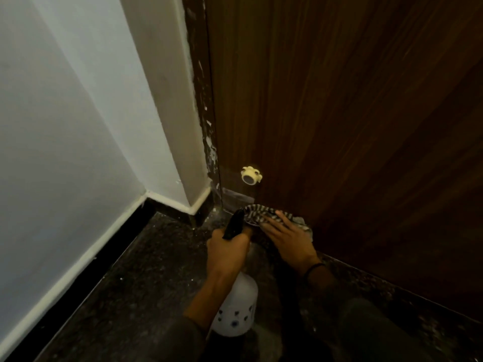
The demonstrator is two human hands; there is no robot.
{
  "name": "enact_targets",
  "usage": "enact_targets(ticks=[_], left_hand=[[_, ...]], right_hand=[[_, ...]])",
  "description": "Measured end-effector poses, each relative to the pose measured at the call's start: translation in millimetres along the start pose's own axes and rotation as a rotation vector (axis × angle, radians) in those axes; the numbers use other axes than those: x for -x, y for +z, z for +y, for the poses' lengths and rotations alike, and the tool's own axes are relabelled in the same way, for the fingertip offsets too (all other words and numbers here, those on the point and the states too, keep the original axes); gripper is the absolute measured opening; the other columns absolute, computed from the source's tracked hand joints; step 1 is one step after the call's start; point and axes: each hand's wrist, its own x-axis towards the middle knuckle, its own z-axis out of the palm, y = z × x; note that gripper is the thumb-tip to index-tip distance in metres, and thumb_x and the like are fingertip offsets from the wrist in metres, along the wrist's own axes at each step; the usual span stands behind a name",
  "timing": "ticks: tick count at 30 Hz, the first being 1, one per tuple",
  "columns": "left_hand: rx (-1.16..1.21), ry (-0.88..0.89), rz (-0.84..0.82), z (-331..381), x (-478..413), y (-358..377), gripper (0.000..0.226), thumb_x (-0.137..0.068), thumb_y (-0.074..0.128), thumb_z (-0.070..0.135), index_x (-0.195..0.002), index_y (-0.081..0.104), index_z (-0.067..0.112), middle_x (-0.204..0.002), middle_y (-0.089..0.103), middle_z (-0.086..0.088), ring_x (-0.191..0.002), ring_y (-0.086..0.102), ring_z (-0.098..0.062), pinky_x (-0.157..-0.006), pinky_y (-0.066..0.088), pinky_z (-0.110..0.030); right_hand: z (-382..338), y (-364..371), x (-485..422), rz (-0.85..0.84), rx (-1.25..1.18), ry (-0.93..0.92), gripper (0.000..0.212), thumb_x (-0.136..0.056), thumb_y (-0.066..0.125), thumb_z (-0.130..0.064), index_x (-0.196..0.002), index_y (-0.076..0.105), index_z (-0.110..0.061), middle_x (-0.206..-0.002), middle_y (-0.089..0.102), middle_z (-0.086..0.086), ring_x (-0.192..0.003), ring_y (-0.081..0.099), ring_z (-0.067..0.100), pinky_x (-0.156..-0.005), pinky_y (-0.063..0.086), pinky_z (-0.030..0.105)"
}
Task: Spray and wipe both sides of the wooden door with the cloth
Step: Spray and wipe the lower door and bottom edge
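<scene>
Our left grip [227,250] curls round the white spray bottle [236,309]; right grip [285,233], spread flat, presses the striped cloth [261,211] on the dark wooden door [339,126].

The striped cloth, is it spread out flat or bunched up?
Bunched up: the cloth lies in folds under the right hand, which presses it against the door, low down.

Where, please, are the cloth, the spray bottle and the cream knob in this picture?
cloth [258,211], head view, striped fold on its left.
spray bottle [240,301], head view, white body.
cream knob [250,175], head view, round front.
</scene>
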Motion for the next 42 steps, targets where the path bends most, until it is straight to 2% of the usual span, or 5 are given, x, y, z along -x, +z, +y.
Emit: enact_targets(ticks=[8, 18, 23, 33, 42], left_hand=[[-0.002, -0.024, -0.04, 2.7, -12.2, -14.7, 0.017, -0.087, 0.067, 0.012, -0.071, 0.063, 0.009, -0.054, 0.056, -0.004, -0.041, 0.05, -0.014, -0.045, 0.041, -0.026], [-0.064, 0.004, 0.123, 12.7, -18.6, -33.8, 0.04, -0.07, 0.07, 0.051, -0.097, 0.07, 0.021, -0.098, 0.069, -0.01, -0.084, 0.069, -0.03, -0.084, 0.06, -0.048], [0.005, 0.068, 0.096, 20.0, -15.7, -41.3, 0.021, -0.085, 0.073, 0.033, -0.074, 0.069, 0.016, -0.072, 0.065, -0.009, -0.058, 0.06, -0.02, -0.058, 0.048, -0.032], [0.036, 0.129, 0.174, 26.6, -5.5, -71.0, 0.019, -0.09, 0.07, 0.018, -0.076, 0.07, 0.004, -0.053, 0.059, -0.005, -0.043, 0.053, -0.016, -0.045, 0.045, -0.028], [0.015, 0.124, 0.198, 16.3, -11.8, -88.3, 0.02, -0.092, 0.068, 0.019, -0.079, 0.069, 0.005, -0.058, 0.061, -0.007, -0.05, 0.056, -0.019, -0.048, 0.047, -0.03]], right_hand=[[20.0, 18.2, 16.5, 0.135, 0.028, -0.078, 0.019, -0.076, 0.065, -0.022, -0.078, 0.082, -0.014, -0.117, 0.074, 0.002, -0.12, 0.066, 0.028, -0.125, -0.001, 0.044], [1.2, -3.7, -19.3, 0.26, -0.083, -0.022, 0.043, -0.082, 0.055, -0.012, -0.119, 0.071, 0.003, -0.133, 0.065, 0.016, -0.13, 0.057, 0.031, -0.125, -0.006, 0.045], [-12.7, -25.1, -42.2, 0.305, -0.07, 0.023, 0.062, -0.089, 0.023, -0.008, -0.14, 0.057, -0.003, -0.147, 0.053, 0.016, -0.145, 0.038, 0.031, -0.124, -0.006, 0.048], [-26.9, -146.0, -121.4, 0.678, -0.501, 0.362, 0.078, -0.09, 0.044, -0.002, -0.16, 0.01, -0.005, -0.166, 0.013, 0.021, -0.154, 0.003, 0.038, -0.122, -0.005, 0.053], [-41.7, -56.9, -123.0, 0.227, -0.213, 0.112, 0.073, -0.096, 0.045, -0.012, -0.154, 0.001, -0.013, -0.169, 0.011, 0.009, -0.156, 0.0, 0.03, -0.125, -0.005, 0.05]])
